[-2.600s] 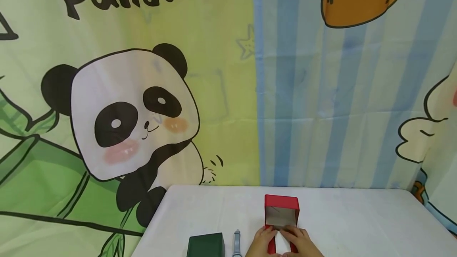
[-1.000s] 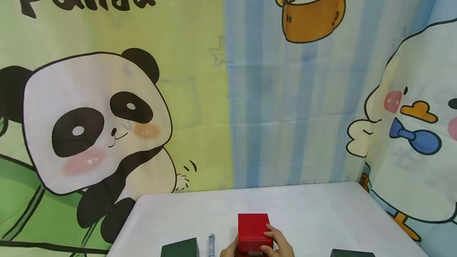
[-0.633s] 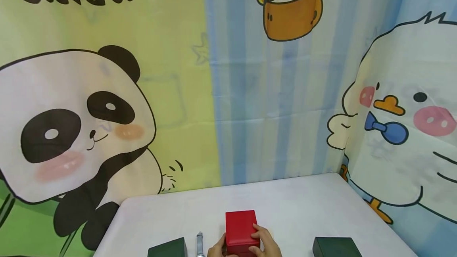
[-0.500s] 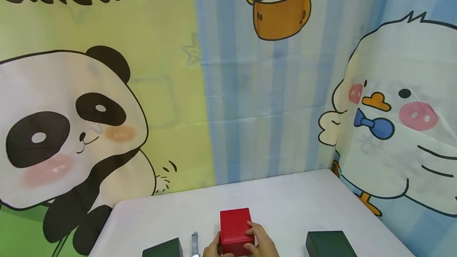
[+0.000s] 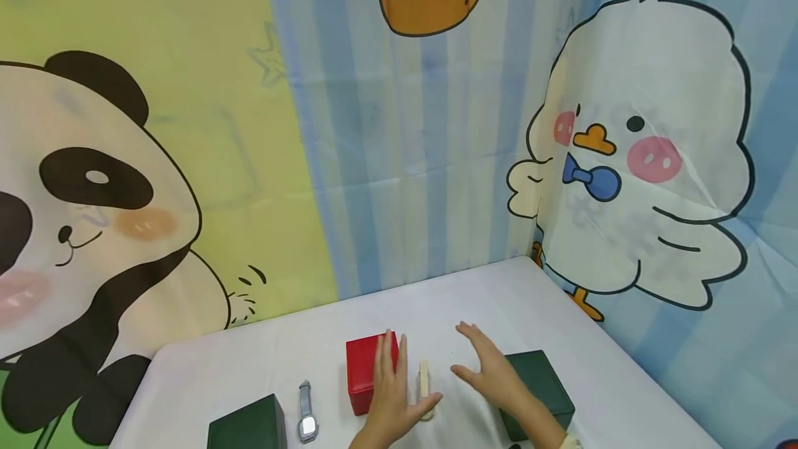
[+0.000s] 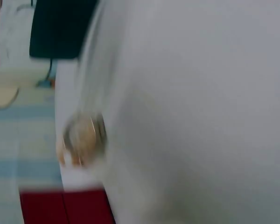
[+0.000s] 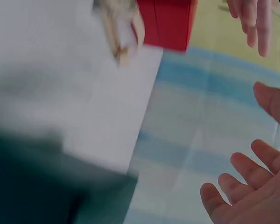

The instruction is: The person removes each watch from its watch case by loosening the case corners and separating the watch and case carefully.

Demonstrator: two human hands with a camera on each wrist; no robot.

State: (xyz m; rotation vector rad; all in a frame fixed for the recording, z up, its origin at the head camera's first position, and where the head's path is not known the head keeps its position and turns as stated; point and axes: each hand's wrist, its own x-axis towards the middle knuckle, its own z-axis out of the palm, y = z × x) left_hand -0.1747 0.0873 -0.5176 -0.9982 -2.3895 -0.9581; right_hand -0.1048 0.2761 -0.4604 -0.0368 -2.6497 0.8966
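A closed red box [image 5: 364,373] stands on the white table. My left hand [image 5: 394,397] is in front of its right side in the head view, fingers straight and thumb spread, holding nothing. To the right my right hand [image 5: 499,374] hovers with spread fingers, partly covering a dark green box [image 5: 539,383]. Between the hands lies a wristwatch with a beige strap [image 5: 424,380]. That watch [image 6: 84,137] is blurred in the left wrist view. In the right wrist view the red box [image 7: 165,23] is apart from the open right hand [image 7: 256,186].
Left of the red box lies a wristwatch with a grey-blue strap [image 5: 307,418]. Another dark green box [image 5: 249,428] stands farther left, cut off by the lower edge. A printed curtain [image 5: 399,158] hangs behind the table [image 5: 467,296].
The red box's lid, raised at first, came down. Both hands then released the box and opened, the right one moving right. The view turned right, bringing in the beige watch and right green box.
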